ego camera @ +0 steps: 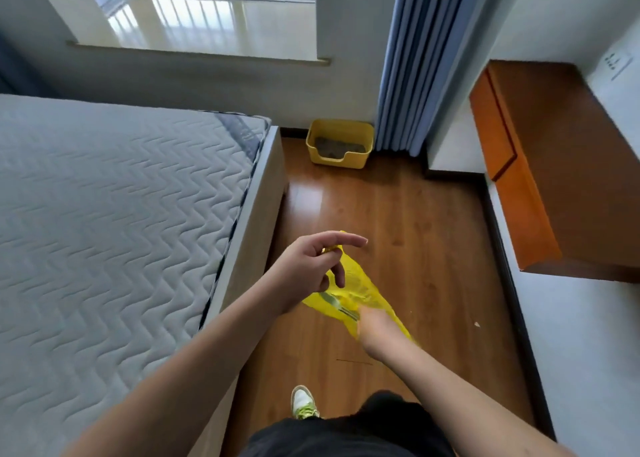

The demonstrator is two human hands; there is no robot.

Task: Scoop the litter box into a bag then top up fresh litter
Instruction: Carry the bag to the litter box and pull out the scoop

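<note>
A yellow plastic bag point(360, 292) hangs between my hands above the wooden floor. My left hand point(308, 269) pinches the bag's upper handle, index finger stretched out. My right hand point(375, 325) reaches into or against the bag's lower part, fingers hidden by the plastic. A metal scoop-like tool point(341, 306) shows at the bag beside my right hand; who holds it is unclear. The yellow litter box point(341, 141), holding grey litter, stands on the floor far ahead against the wall below the window.
A bed with a grey quilted mattress point(114, 214) fills the left side. An orange-brown cabinet point(540, 165) juts out on the right. Blue curtains point(415, 61) hang beside the litter box. A strip of wooden floor point(398, 214) runs between bed and cabinet. My shoe point(303, 403) is below.
</note>
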